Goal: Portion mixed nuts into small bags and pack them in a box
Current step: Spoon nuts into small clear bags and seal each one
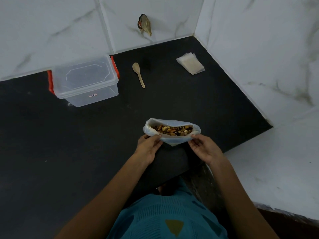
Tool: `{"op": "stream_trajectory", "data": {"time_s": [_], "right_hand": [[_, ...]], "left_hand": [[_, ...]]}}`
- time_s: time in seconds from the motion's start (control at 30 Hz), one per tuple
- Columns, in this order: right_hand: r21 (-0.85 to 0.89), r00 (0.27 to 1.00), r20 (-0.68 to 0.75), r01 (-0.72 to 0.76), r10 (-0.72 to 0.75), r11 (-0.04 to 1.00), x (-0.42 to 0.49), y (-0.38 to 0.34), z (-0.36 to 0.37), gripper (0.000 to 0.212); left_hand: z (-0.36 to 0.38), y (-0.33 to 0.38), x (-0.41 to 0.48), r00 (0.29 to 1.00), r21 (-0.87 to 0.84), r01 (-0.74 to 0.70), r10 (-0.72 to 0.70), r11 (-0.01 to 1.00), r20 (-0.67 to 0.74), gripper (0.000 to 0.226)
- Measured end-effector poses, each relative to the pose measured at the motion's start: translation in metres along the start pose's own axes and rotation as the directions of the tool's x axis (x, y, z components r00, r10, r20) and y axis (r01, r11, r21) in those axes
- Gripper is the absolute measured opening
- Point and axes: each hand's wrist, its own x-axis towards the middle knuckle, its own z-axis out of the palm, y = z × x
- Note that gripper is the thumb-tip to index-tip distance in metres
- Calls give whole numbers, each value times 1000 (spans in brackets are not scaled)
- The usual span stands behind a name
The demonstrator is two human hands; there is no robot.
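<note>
Head view, nearest first: left hand [149, 147] and right hand [205, 149] each pinch the near rim of an open nut bag [174, 140] between thumb and fingers, holding its mouth spread so that mixed nuts [172, 130] show inside. The bag is at the middle of the black counter [198, 104], just beyond the person's dark-clad knee [169, 161]. Farther back, well apart from the bag, are a wooden spoon [138, 74] at centre, a lidded clear box [84, 80] with red latches to the left, and a stack of small bags [190, 64] to the right, near the tiled wall [51, 23].
</note>
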Motion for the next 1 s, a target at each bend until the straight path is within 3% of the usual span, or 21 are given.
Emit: {"op": "stream_trajectory", "data": {"time_s": [0.1,0.2,0.27,0.37,0.5,0.73,0.9,1.0], "right_hand": [[17,1000,-20,15,-15,1000,2,1,-3,14],[-238,996,-92,-6,-17,971,-5,2,-5,3],[-388,993,-115,-41,-4,921,-7,3,-5,12],[-446,994,-101,-14,-35,895,-6,5,-1,22],[-361,997,-45,46,-67,931,-6,6,2,14],[-88,995,63,-76,81,993,-1,3,-8,12],[11,992,73,-107,106,994,-2,6,-11,13],[-28,993,51,-103,104,994,-4,7,-13,14]], "left_hand": [[-1,0,-4,998,-62,67,-67,996,-3,16],[-4,-1,-4,992,-1,126,-126,992,-8,33],[-5,-2,-5,982,80,187,-187,979,-2,34],[-2,-5,-7,975,156,204,-215,966,55,26],[-1,-9,-4,987,189,138,-150,972,50,29],[-4,-5,-8,985,-35,146,-142,989,96,41],[-6,-6,-7,971,-73,210,-199,975,136,18],[-6,-11,-6,973,-65,182,-169,981,159,14]]}}
